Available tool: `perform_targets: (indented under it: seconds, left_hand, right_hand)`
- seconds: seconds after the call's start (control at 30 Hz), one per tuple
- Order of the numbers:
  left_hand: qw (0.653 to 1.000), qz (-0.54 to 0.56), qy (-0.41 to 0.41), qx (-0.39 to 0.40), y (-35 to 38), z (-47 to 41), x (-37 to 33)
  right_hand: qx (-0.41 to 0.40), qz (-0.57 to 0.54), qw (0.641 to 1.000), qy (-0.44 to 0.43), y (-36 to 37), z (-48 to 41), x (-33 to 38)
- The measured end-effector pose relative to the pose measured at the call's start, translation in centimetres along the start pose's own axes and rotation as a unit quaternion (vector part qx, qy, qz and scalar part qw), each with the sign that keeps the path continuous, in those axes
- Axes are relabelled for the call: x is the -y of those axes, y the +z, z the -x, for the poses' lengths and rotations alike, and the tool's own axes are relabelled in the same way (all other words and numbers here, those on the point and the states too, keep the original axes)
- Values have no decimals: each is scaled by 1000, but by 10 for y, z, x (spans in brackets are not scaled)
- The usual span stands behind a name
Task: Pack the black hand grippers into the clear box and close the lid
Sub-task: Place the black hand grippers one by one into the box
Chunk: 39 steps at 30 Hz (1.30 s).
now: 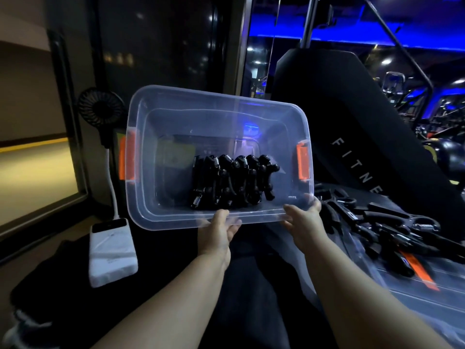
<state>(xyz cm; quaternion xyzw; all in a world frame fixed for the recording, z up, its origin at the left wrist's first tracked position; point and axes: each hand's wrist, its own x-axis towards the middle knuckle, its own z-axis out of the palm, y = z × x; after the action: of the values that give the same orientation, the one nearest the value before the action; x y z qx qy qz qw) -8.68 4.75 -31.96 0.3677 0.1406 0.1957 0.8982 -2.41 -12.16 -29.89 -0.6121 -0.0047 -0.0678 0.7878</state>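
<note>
Holding the clear box (216, 96) tilted up, left grip (219, 235) and right grip (304, 222) clasp its near rim, with a row of black hand grippers (231, 182) inside, just beyond them. Packing looks midway: loose grippers (392, 230) right of the right grip need fetching next.

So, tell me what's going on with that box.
A person holds the clear box up by its near rim, left hand and right hand gripping it. A row of black hand grippers sits inside. More loose grippers lie to the right, on what looks like the lid, so packing is unfinished and the box is open.
</note>
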Motion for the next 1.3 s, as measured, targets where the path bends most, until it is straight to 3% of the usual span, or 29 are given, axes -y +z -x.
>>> perform_targets:
  seconds: [0.27,0.4,0.57,0.67,0.77,0.87,1.1,1.3]
  left_hand:
    - [1000,9,-13,-6,4,-2,7]
    - [993,-22,-90,72,26,6,18]
    - [981,-93,-120,119,49,8,31]
    - [980,-122,-90,127,52,2,38]
    - [978,-163,-45,123,51,-2,44]
    - [974,-199,-5,110,47,-8,51]
    - [956,-277,59,78,41,-13,57]
    - [932,-335,119,65,36,-16,60]
  right_hand:
    - [6,1,1000,4,5,-11,-1]
    - [27,18,999,-6,5,-13,2]
    - [25,186,982,-2,-12,-24,9]
    - [-5,334,941,-64,-36,-33,14]
    - [-76,446,880,-143,-61,-49,25]
    - [-97,538,817,-181,-78,-69,35]
    - [-57,710,693,-111,-80,-118,35]
    - [-13,754,656,-14,-81,-152,20]
